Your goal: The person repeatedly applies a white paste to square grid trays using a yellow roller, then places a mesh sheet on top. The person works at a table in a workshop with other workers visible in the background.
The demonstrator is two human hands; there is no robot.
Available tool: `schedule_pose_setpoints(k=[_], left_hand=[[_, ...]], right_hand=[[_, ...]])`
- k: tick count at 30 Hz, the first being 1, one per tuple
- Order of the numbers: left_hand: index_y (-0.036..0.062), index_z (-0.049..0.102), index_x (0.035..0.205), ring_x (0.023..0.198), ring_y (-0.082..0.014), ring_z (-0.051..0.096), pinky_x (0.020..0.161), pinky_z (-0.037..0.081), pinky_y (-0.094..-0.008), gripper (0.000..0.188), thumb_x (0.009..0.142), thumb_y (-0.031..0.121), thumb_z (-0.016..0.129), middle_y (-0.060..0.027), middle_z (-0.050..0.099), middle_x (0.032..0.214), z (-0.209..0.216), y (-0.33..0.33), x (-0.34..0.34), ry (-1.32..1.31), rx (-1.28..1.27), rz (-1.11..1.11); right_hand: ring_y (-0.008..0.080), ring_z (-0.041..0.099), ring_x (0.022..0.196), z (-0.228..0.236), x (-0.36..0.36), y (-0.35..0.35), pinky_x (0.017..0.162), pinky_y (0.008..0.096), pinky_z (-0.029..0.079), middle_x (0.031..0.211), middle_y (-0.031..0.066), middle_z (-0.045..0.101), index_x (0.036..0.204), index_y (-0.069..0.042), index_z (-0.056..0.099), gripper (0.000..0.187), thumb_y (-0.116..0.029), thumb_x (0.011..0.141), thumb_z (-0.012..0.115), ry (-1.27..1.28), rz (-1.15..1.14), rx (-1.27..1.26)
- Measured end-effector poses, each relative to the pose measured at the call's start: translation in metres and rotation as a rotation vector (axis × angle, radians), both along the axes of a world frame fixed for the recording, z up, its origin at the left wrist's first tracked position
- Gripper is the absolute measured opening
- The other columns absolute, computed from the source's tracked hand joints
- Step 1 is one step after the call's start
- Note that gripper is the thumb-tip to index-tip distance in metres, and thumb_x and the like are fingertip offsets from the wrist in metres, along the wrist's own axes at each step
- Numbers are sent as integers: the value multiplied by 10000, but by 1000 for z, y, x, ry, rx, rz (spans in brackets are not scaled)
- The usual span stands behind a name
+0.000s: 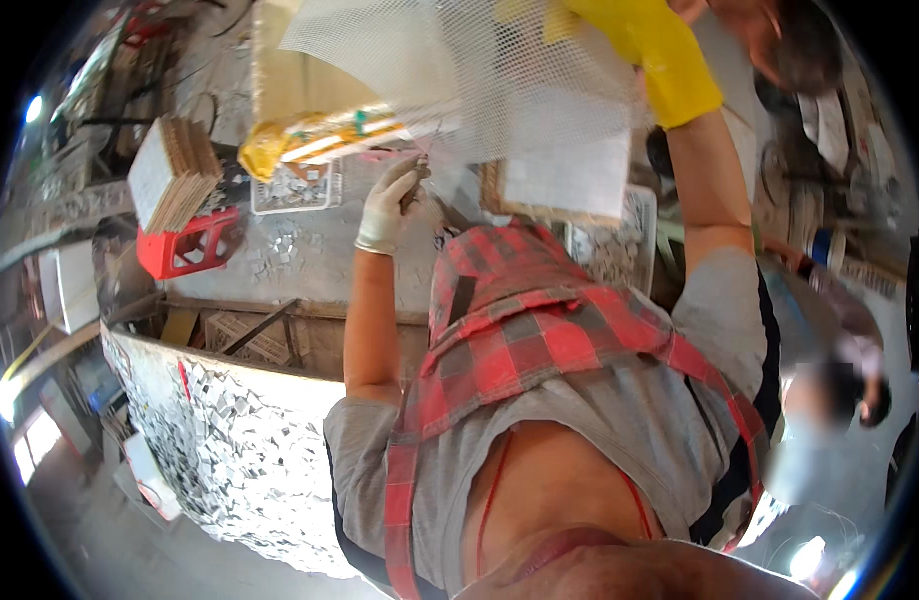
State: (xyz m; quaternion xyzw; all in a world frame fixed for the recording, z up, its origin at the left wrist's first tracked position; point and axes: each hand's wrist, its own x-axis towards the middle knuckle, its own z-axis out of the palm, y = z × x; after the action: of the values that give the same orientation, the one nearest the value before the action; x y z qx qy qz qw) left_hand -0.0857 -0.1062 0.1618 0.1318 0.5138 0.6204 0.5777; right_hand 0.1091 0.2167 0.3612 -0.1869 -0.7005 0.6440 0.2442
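Note:
My right hand (650,45), in a yellow rubber glove, is raised at the top and grips the edge of a white mesh sheet (420,40). Yellow fingers show partly through the netting. The sheet hangs blurred over a white square panel (565,175) and a pale yellow board. Lower and to the left, my left hand (387,205) wears a thin white glove. Its fingers are curled together near the sheet's lower edge; what they hold, if anything, is too small to make out. A yellow-and-white plastic wrapper (325,140) lies just beyond it.
A white basket (298,190) of small tile pieces stands left of my left hand, another basket (630,240) to the right. Stacked square boards (175,175) rest on a red stool (190,243). A large mosaic-covered curved piece (220,430) stands lower left. Other people are at right.

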Motion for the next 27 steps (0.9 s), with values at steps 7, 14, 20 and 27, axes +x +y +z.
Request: schedule_pose_setpoints(k=[7,14,20,27], left_hand=[[-36,555,1394,711,-63,561,550,391,-198,403,1017,105,563,-74,696,1073,-26,-35,83,-112,-146,-145],[-5,583,1366,726,-47,557,540,369,-186,387,1001,123,582,-16,669,1026,-54,-20,148,-268,-108,-379],[-4,577,1378,726,-36,552,554,398,-184,429,992,182,602,18,654,1026,-65,-14,176,-173,-233,-505],[-42,582,1361,707,-59,564,552,384,-193,439,980,175,588,-29,676,1032,-95,-47,159,-213,-291,-392]], right_hand=[[223,686,890,-62,134,-19,715,333,531,1160,140,741,1173,-7,682,301,-237,998,600,-123,-152,-111],[194,704,1027,-105,256,-55,832,293,583,1256,69,700,1375,-189,662,397,-144,1023,484,-631,-291,271],[140,678,1029,-103,283,-84,828,235,543,1232,76,702,1324,-93,696,354,-204,1035,525,-491,-406,-76],[101,649,918,-163,277,-88,757,201,500,1112,97,747,1324,-68,692,384,-264,1055,503,-375,-326,-339]])
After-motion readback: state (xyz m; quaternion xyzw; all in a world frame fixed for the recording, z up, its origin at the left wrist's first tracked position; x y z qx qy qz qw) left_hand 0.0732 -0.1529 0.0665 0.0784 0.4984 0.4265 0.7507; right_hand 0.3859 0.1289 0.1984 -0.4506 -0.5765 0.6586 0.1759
